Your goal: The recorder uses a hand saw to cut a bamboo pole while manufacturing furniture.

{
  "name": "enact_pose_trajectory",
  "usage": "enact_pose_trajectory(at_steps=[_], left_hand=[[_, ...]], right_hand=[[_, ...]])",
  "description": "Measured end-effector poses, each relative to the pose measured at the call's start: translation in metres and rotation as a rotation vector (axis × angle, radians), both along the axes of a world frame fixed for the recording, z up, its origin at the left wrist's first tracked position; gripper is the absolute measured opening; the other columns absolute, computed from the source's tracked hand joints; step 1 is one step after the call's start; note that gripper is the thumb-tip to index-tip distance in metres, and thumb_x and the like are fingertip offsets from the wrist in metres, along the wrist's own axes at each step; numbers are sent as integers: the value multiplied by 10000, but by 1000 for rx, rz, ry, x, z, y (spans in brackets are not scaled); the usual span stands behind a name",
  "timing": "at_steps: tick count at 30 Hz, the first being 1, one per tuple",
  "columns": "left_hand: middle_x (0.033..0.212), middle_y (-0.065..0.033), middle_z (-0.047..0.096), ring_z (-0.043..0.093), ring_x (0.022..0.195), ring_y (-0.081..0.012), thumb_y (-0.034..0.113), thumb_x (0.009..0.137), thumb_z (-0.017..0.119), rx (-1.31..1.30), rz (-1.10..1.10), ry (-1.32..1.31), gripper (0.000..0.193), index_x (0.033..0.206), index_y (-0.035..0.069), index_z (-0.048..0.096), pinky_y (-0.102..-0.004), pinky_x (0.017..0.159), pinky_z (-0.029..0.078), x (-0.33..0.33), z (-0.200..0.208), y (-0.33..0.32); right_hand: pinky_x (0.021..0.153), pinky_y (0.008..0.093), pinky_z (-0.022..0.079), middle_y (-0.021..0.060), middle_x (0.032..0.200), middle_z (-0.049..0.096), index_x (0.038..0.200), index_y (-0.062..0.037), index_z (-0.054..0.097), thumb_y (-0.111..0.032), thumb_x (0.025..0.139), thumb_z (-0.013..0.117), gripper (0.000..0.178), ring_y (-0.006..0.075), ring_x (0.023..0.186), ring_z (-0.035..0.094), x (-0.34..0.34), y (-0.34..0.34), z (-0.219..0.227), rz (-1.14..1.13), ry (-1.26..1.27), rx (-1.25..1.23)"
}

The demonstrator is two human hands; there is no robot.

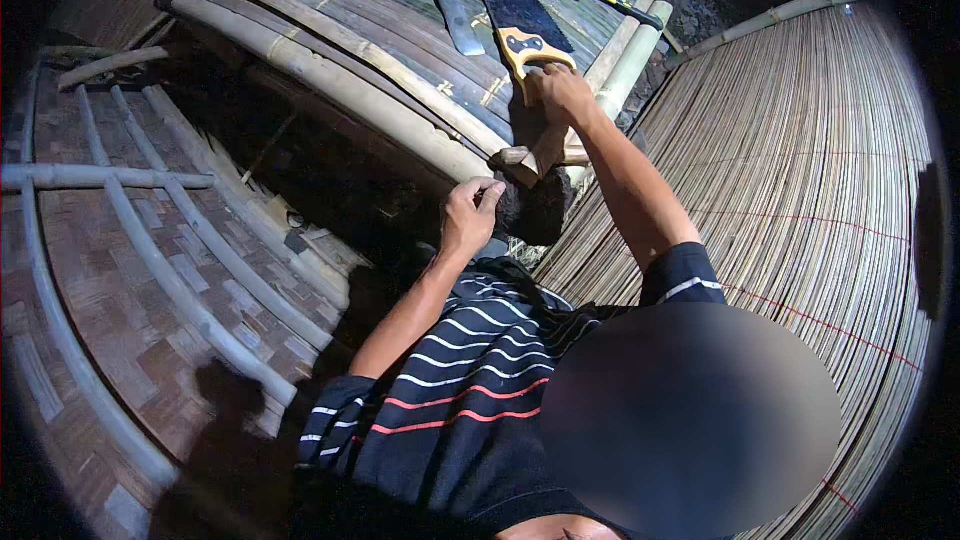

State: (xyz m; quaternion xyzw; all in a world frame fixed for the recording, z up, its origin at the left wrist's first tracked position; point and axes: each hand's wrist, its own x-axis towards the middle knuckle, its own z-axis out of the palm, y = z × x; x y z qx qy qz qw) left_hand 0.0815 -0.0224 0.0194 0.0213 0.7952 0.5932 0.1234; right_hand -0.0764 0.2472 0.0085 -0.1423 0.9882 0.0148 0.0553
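My right hand [562, 93] is wrapped round the yellow-orange handle of a handsaw [510, 0]. The saw's dark, wide blade lies over the bamboo platform [350, 15] and points away from me. My left hand [470, 217] is held lower and to the left, beside the platform's front corner, with its fingers curled in. Its palm side is hidden, so I cannot tell whether anything is in it. Left of the saw lies a machete [455, 15] with a dark, curved handle. A claw hammer [610, 0] with a yellow and black handle rests at the far right of the platform.
Thick bamboo poles [330, 90] edge the platform, and cut wooden ends [530, 162] jut out at its near corner. A wall of thin reeds [780, 130] runs along the right. At the left stands a woven bamboo panel [130, 270] with curved poles across it.
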Motion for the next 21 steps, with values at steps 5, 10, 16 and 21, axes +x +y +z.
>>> enact_pose_trajectory(at_steps=[5,10,16,21], left_hand=[[956,-238,743,726,931,-386,405,973,707,16,-105,-151,409,1046,6,753,-437,834,547,-16,-2,-3],[876,-200,728,714,834,-296,366,991,692,-58,-214,-291,374,1028,-4,737,-429,774,542,-32,-6,-10],[803,-239,685,706,763,-316,384,1015,648,-132,-273,-206,402,991,-14,700,-429,723,518,-48,-9,8],[692,-107,689,645,617,-170,541,1011,613,-139,-343,-364,550,976,12,760,-379,630,518,-64,-10,25]], right_hand=[[868,503,553,242,1104,699,1193,-67,652,-200,878,660,342,434,1004,687,4,1,15,-103,176,-68],[641,407,541,190,844,707,1093,-70,735,-342,938,722,313,325,704,685,60,-51,128,-548,419,-500],[540,259,432,65,759,612,910,37,633,-330,1071,489,426,111,642,552,266,-94,132,-862,678,-1535],[601,297,495,79,711,597,950,59,602,-373,1028,527,446,153,628,571,347,-156,154,-1087,539,-1337]])
